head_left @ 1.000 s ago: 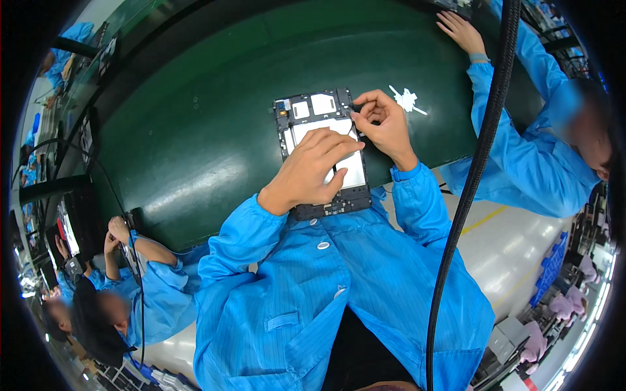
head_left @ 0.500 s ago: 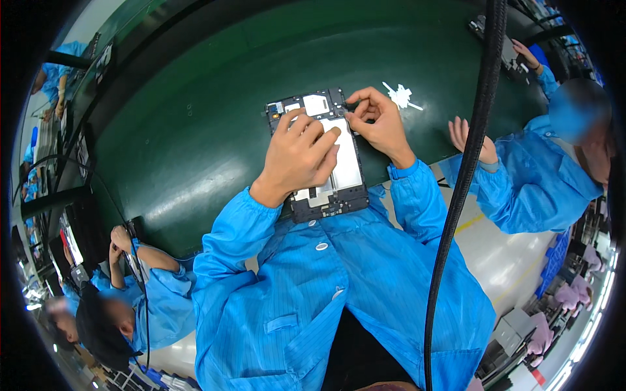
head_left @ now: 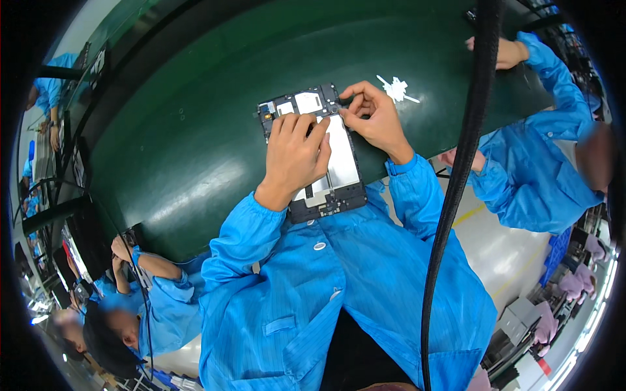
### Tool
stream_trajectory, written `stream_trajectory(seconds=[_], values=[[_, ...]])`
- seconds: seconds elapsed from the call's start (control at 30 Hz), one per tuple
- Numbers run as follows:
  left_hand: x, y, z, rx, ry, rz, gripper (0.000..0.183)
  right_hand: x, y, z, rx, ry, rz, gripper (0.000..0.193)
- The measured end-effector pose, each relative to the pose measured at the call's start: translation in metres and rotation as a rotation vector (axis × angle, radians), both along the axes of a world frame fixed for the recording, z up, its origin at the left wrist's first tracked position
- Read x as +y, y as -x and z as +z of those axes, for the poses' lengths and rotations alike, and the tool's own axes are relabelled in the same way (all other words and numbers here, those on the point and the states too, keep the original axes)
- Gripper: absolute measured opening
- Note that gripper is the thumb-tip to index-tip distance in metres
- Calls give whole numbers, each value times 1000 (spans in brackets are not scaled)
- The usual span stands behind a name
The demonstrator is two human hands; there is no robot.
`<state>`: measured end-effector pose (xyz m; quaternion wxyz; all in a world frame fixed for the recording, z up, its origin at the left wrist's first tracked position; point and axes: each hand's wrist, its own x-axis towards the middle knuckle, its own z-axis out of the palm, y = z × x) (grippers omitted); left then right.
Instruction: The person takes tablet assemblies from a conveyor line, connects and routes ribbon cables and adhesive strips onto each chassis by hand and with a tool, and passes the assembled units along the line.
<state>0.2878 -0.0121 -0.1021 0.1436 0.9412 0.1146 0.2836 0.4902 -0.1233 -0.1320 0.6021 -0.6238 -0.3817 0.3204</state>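
Note:
An opened tablet (head_left: pixel 343 164) with a black frame and a silver-white inner surface lies in front of me, its near edge close to my body. My left hand (head_left: pixel 292 148) rests over its left and middle part, fingers stretched across the surface and fingertips near the upper section. At the upper right edge of the tablet is my right hand (head_left: pixel 378 124), thumb and index finger brought close together and the other fingers curled. Anything between those fingertips is too small to make out. The left palm hides part of the tablet's left side.
On the green table (head_left: pixel 215 124), a small pile of white strips (head_left: pixel 396 89) lies beyond my right hand. A thick black cable (head_left: pixel 454 189) hangs through the view on the right. Co-workers in blue sit on both sides; one's arm (head_left: pixel 515 53) reaches over the table at right.
The tablet and both my hands sit slightly farther left in view. My left fingers lie straighter on the tablet. The co-worker at right has shifted both arms.

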Motion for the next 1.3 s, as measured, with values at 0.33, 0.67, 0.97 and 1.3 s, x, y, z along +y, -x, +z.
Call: stream_trajectory(seconds=[0.33,0.67,0.97,1.3], values=[[-1,-1,3,1,19,18,36,1,-2,-8,-12,-32,14,31],[2,-4,7,8,100,-3,27,1,-2,-3,-57,-7,30,31],[5,-5,3,57,43,-19,28,8,1,4,-12,-52,-14,30],[22,-1,7,112,-90,-145,35,43,-12,6,-145,-18,59,29]])
